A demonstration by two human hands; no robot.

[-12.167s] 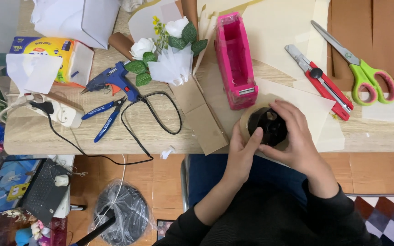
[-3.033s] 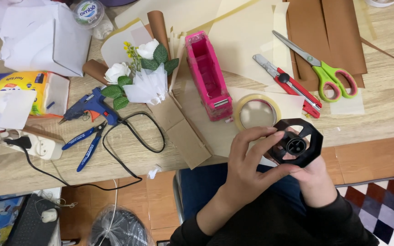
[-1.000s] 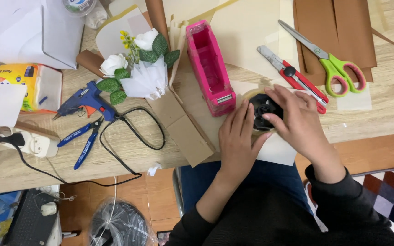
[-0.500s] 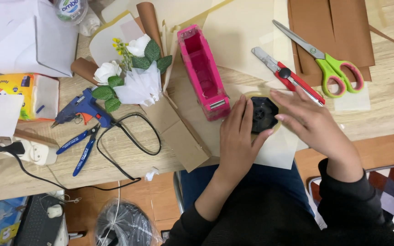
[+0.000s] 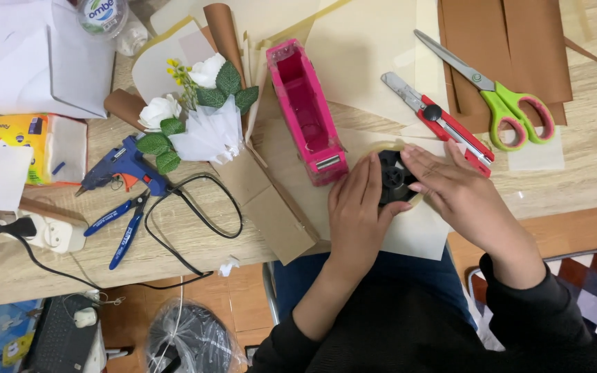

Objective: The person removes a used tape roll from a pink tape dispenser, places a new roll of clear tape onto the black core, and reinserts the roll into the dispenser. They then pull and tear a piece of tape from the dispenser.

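- Both hands have settled since a moment ago: left hand (image 5: 361, 207) and right hand (image 5: 461, 190) now cup the black tape core (image 5: 394, 178).
- Fingers lie nearly straight, pressing its sides.
- Core lies flat, its hub facing up, inside the tape roll (image 5: 388, 148) just beside the pink dispenser (image 5: 307, 110), whose long axis runs away from the person.

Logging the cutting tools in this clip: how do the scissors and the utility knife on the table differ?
The scissors have lime-green loop handles with pink inside; the utility knife has a straight red body with a black knob. The scissors lie on brown and cream paper, farther from the hands; the knife's lower end lies by the right hand. Both lie flat, slanting the same way, untouched.
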